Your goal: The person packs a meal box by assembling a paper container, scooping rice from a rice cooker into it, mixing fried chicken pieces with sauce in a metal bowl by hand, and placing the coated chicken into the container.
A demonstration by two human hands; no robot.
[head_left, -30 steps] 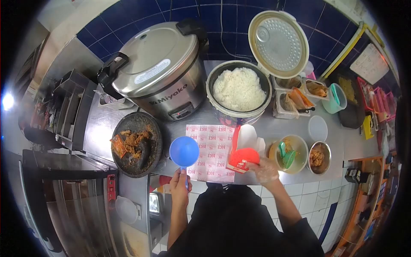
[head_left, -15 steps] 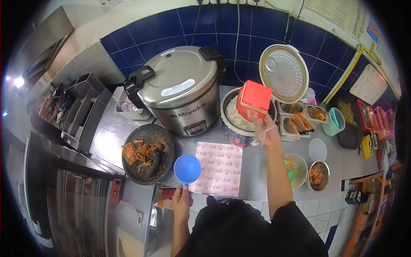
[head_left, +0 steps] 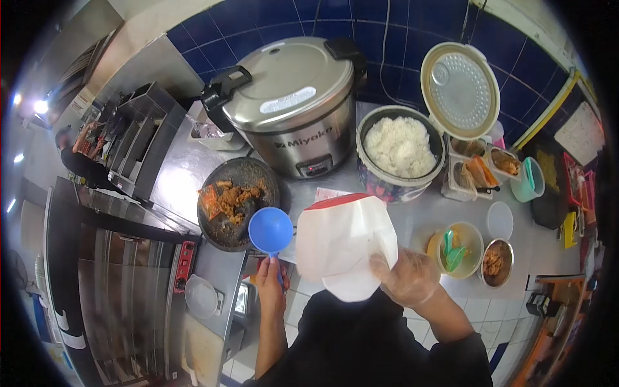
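While hands (head_left: 410, 277) grip, metal counter (head_left: 412, 222), blue-tiled wall (head_left: 425, 32)

Patterned paper (head_left: 330, 193) partly hidden behind the box (head_left: 345, 248), board (head_left: 580, 131) writing illegible

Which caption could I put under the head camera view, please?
Left hand with blue scoop, right hand with white-and-red carton, near an open pot of white rice.

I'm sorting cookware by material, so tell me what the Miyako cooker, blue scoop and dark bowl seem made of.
Miyako cooker: metal, satin finish, probably stainless steel, by its silvery sheen.
Blue scoop: likely smooth plastic, by its even color.
Dark bowl: possibly stone, matte, by its dull grey, thick rim.
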